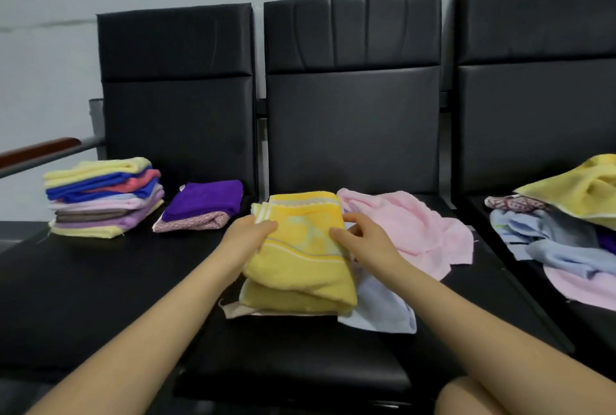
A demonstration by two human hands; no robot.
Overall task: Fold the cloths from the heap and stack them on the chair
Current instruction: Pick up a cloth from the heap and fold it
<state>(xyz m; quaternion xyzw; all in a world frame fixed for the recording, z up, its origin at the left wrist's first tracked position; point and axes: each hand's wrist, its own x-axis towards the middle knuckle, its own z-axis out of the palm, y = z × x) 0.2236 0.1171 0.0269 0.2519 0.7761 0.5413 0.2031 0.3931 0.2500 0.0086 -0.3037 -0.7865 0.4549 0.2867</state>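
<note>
Your left hand grips the far left edge of the folded yellow towel on the middle chair, your right hand seems to rest flat on its top, with the heap right and the folded stack left.

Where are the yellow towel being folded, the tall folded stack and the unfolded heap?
yellow towel [300, 248]: head view, middle of its top layer.
folded stack [103, 196]: head view, its side.
heap [560, 231]: head view, blue cloth in its middle.
</note>
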